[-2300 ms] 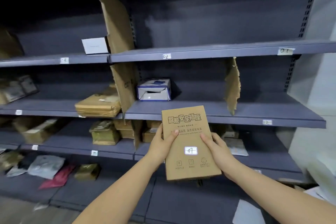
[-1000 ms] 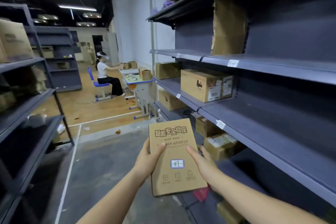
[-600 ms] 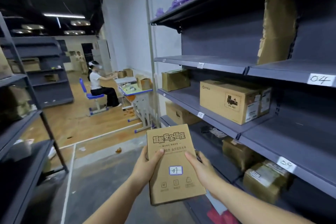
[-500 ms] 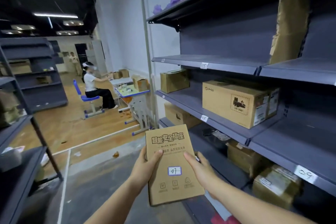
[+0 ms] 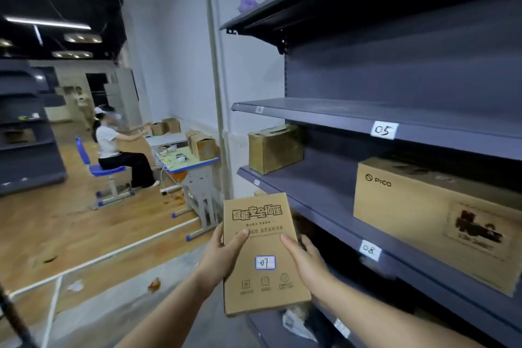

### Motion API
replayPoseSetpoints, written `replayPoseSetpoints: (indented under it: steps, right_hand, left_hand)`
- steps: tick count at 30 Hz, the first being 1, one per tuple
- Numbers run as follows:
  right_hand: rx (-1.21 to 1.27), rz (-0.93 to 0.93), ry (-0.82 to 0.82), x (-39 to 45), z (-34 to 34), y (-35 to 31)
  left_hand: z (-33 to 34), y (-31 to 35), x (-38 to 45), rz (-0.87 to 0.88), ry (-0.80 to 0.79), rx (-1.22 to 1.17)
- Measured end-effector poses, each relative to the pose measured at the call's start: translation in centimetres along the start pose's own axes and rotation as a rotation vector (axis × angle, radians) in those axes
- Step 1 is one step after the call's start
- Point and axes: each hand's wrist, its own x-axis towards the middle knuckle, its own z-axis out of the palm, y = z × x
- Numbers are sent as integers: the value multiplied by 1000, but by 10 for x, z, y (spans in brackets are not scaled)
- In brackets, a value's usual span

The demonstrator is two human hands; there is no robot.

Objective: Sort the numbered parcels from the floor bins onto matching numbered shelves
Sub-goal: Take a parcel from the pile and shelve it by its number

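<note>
I hold a flat brown cardboard parcel (image 5: 261,251) upright in front of me, its white label reading 07. My left hand (image 5: 223,254) grips its left edge with the thumb on the front. My right hand (image 5: 306,260) grips its right edge the same way. The dark blue shelving (image 5: 324,192) runs along my right. Its edge tags read 05 (image 5: 383,130) on the upper shelf and 08 (image 5: 369,248) on the shelf below; a farther tag (image 5: 259,109) is too blurred to read surely.
A large PICO carton (image 5: 429,215) and a smaller brown box (image 5: 275,148) sit on the 08 shelf level. A person sits on a blue chair (image 5: 99,169) at a small desk (image 5: 195,169) with boxes ahead left. Another dark rack (image 5: 25,133) stands at far left.
I have turned from facing the shelves to walking along the aisle. The shelf rack has come nearer and slid past on my right. Both hands keep the same hold on the parcel.
</note>
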Motion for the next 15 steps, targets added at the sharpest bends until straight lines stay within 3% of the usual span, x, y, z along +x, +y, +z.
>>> replayPoseSetpoints:
  steps: [15]
  right_hand:
    - [61,75,516,216,67,-3]
  left_hand:
    - [-17,2,303,-22,-410,251]
